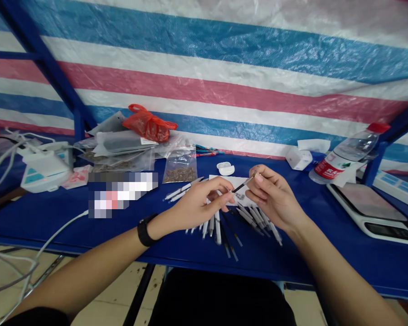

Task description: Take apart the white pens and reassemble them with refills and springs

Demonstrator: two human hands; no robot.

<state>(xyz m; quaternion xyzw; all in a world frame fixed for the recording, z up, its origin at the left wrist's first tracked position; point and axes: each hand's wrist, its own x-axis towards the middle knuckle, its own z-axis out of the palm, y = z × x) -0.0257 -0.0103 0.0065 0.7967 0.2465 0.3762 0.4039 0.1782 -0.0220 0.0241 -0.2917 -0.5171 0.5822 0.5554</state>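
Observation:
Over the blue table (326, 253) my left hand (200, 203) is closed, its thumb and fingers pinching the lower end of a thin dark pen refill (242, 184). My right hand (274, 194) is closed too, pinching the refill's upper end at its fingertips. I wear a black watch on the left wrist. Beneath both hands lie several white pen barrels (217, 226) and loose refills (255, 217) fanned on the table. More white pens (182, 190) lie to the left of my left hand.
A digital scale (374, 208) sits at the right, a plastic water bottle (347, 156) lying behind it. Clear bags (180, 165), a red bag (149, 123) and a white earbud case (225, 168) are at the back. White chargers and cables (44, 170) occupy the left.

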